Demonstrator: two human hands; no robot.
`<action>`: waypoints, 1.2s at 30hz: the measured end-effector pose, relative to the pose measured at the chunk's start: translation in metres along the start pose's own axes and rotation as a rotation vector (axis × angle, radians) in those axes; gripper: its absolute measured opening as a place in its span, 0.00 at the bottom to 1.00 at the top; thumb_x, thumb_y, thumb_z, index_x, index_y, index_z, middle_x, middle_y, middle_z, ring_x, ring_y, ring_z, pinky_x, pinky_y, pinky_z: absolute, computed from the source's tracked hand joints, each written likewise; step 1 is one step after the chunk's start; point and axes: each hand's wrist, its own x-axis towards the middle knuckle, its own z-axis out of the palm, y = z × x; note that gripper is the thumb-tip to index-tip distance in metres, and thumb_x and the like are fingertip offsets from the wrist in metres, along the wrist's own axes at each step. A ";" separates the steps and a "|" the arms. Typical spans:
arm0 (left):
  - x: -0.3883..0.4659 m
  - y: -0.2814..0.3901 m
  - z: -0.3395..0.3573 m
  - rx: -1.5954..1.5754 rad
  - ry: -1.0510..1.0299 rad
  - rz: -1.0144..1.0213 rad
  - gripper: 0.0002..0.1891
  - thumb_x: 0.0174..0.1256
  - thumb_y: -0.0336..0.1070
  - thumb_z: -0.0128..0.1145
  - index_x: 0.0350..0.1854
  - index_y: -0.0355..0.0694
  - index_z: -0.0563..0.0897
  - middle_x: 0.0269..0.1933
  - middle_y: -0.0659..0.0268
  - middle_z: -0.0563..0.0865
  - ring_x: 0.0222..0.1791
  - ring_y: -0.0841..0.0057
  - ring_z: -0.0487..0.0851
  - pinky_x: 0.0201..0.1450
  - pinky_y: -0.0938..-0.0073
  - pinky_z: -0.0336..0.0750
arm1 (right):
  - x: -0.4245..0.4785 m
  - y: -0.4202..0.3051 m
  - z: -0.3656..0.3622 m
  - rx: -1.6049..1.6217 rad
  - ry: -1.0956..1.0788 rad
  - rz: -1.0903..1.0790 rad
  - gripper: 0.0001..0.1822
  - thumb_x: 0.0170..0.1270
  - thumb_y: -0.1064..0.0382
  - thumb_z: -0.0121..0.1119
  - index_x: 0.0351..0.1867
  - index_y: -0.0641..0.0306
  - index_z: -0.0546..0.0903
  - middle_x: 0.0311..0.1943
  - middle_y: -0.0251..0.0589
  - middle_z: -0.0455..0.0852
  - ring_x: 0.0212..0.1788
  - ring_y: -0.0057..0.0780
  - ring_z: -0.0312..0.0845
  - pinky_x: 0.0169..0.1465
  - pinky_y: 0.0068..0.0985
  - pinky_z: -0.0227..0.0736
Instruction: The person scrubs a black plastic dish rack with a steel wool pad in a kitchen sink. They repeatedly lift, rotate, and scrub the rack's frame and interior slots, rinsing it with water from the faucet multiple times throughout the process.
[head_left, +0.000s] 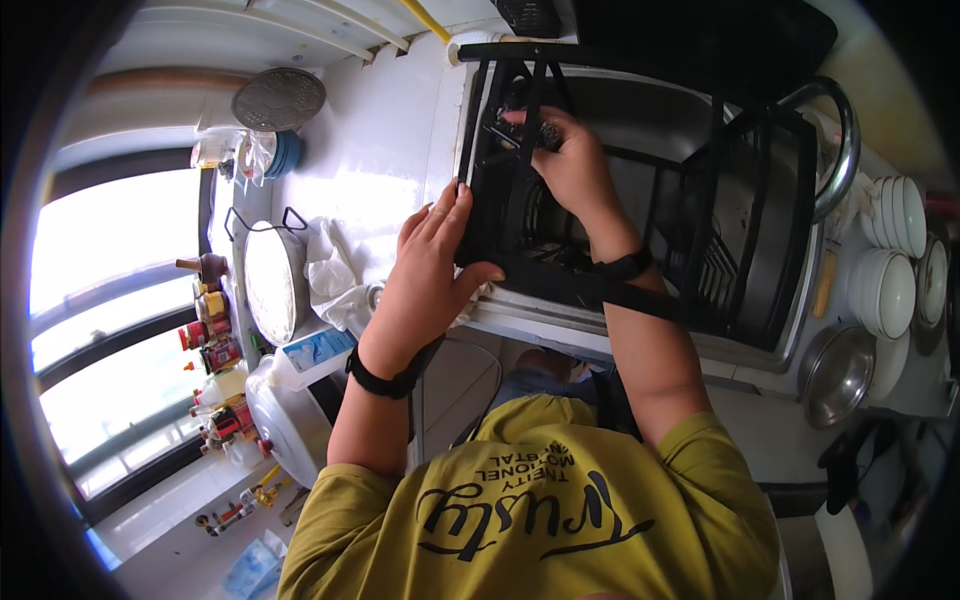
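A black metal dish rack (491, 214) lies over the stainless steel sink (645, 112), its bars spanning the basin. My left hand (435, 262) grips the rack's left side, thumb on the front corner and fingers along the edge. Reaching in among the bars, my right hand (574, 161) holds a dark scouring pad (550, 136), probably steel wool, against the rack's left end. Its wrist, with a black band, is beneath the front bar. Some of the right fingers are hidden behind a bar. A smaller slatted black part (705, 259) shows in the basin.
A curved chrome faucet (847, 150) rises at the right. Beyond it stand stacked white bowls (885, 292) and a steel bowl (838, 375). On the left are a white cloth (330, 270), a round pan (274, 281), a plastic jug (311, 360) and a lidded pot (289, 420).
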 end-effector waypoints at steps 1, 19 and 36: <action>0.000 0.000 0.000 -0.001 0.001 0.001 0.45 0.55 0.44 0.71 0.72 0.29 0.64 0.69 0.42 0.71 0.71 0.50 0.68 0.74 0.56 0.58 | -0.006 0.000 0.002 0.039 -0.003 0.034 0.15 0.58 0.74 0.67 0.47 0.59 0.87 0.45 0.42 0.89 0.46 0.33 0.87 0.49 0.27 0.79; -0.004 -0.013 0.011 0.031 0.063 0.080 0.41 0.59 0.48 0.68 0.69 0.26 0.68 0.67 0.40 0.74 0.65 0.46 0.74 0.69 0.60 0.64 | -0.079 -0.018 0.010 0.122 -0.373 0.021 0.08 0.59 0.73 0.66 0.40 0.63 0.87 0.41 0.38 0.87 0.45 0.25 0.84 0.51 0.23 0.77; -0.052 -0.036 0.112 -1.021 0.548 -0.269 0.19 0.71 0.25 0.57 0.63 0.30 0.75 0.54 0.58 0.86 0.53 0.78 0.83 0.58 0.79 0.75 | -0.087 -0.006 0.003 -0.291 -0.378 -0.085 0.08 0.59 0.68 0.70 0.40 0.63 0.86 0.45 0.37 0.85 0.46 0.32 0.83 0.50 0.27 0.77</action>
